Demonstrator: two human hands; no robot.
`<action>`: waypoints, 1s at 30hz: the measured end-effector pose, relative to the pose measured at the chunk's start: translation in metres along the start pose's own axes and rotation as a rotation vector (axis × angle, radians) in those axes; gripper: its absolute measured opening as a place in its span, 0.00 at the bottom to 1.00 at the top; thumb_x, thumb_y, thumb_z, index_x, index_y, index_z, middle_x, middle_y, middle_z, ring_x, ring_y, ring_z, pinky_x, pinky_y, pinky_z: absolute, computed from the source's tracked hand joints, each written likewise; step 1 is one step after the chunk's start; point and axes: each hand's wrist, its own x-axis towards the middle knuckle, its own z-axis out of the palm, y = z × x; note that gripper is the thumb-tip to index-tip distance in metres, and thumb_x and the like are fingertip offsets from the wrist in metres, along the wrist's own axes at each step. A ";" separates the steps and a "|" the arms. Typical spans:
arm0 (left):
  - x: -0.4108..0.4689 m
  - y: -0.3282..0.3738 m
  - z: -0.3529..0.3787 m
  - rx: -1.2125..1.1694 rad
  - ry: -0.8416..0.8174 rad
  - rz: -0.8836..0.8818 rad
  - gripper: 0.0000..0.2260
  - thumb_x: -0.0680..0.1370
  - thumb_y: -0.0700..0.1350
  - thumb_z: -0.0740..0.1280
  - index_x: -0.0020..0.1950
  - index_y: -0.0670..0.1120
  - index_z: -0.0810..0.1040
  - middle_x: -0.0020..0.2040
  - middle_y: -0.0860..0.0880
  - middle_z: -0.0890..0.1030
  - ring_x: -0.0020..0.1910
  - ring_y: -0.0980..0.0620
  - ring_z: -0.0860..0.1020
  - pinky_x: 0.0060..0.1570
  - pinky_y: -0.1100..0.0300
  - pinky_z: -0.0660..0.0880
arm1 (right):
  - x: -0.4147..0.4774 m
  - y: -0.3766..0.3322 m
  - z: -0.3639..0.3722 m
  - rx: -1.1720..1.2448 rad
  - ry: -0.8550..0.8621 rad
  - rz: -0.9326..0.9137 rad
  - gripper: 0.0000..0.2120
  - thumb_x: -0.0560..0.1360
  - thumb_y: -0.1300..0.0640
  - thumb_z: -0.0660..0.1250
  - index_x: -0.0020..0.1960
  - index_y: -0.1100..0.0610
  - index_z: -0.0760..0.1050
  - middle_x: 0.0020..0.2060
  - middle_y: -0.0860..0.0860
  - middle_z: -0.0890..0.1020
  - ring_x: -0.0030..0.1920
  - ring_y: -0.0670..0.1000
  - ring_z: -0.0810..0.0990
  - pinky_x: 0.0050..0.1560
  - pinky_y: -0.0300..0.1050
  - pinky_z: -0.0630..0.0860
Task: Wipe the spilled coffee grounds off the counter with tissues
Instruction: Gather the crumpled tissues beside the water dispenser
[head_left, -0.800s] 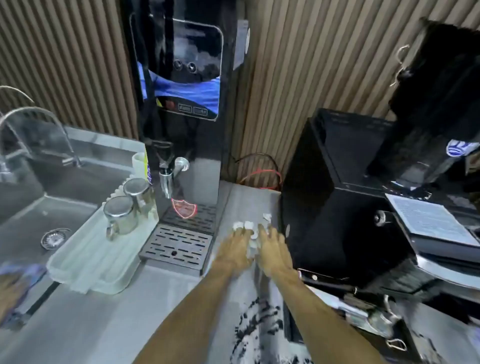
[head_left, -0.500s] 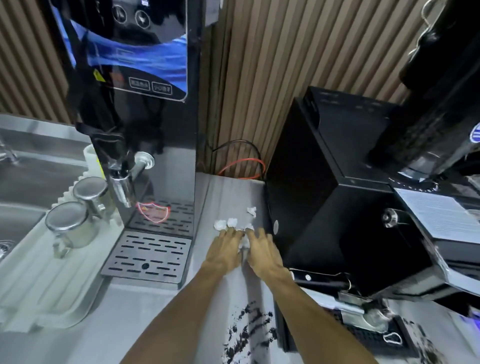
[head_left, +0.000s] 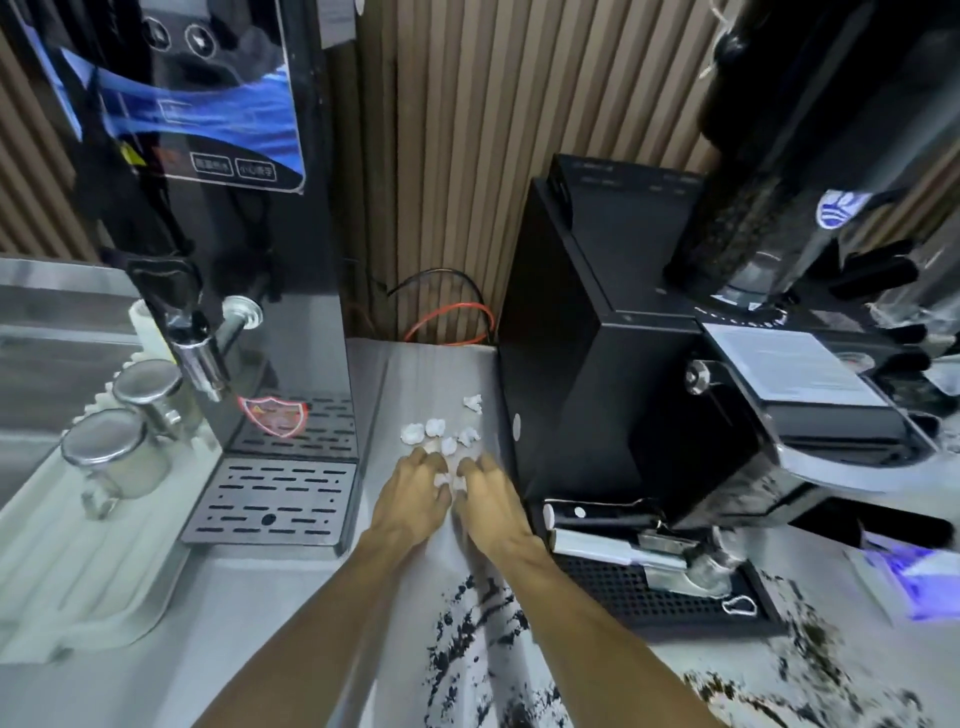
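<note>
A person's left hand and right hand lie palm down, side by side, on the grey worktop. They are in the gap between a tall black water dispenser and a black box-shaped coffee grinder. The fingers of both are bent over small crumpled white tissue scraps. A couple of scraps show white between the two hands, but motion blur hides whether either hand actually pinches one. More scraps lie loose just beyond the fingertips, one near the grinder's side. Compared with half a second earlier, the hands have stayed in the same spot while the view has drawn closer, and the scraps look barely moved. The dark spilled coffee grounds streak the worktop nearer the person, under the forearms and off to the right. They appear untouched, so wiping seems not yet begun; the tissue is being gathered first.
</note>
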 end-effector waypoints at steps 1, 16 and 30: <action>-0.007 0.004 -0.001 -0.003 0.022 0.006 0.10 0.75 0.42 0.65 0.56 0.44 0.77 0.55 0.47 0.76 0.53 0.46 0.76 0.51 0.51 0.77 | -0.008 -0.003 -0.006 0.006 0.026 -0.026 0.10 0.77 0.60 0.62 0.58 0.59 0.74 0.55 0.59 0.75 0.54 0.60 0.75 0.54 0.57 0.75; -0.199 0.209 0.025 -0.147 0.197 0.328 0.07 0.73 0.44 0.68 0.51 0.48 0.78 0.48 0.53 0.77 0.47 0.52 0.74 0.47 0.56 0.74 | -0.284 0.093 -0.153 0.243 0.396 0.047 0.11 0.75 0.57 0.68 0.57 0.56 0.76 0.54 0.51 0.77 0.53 0.49 0.75 0.55 0.46 0.74; -0.361 0.407 0.232 -0.210 -0.452 0.643 0.07 0.75 0.45 0.67 0.52 0.47 0.77 0.51 0.49 0.76 0.51 0.48 0.75 0.45 0.55 0.73 | -0.547 0.289 -0.171 0.143 0.672 0.677 0.08 0.73 0.56 0.72 0.50 0.56 0.77 0.44 0.51 0.78 0.42 0.51 0.76 0.41 0.44 0.71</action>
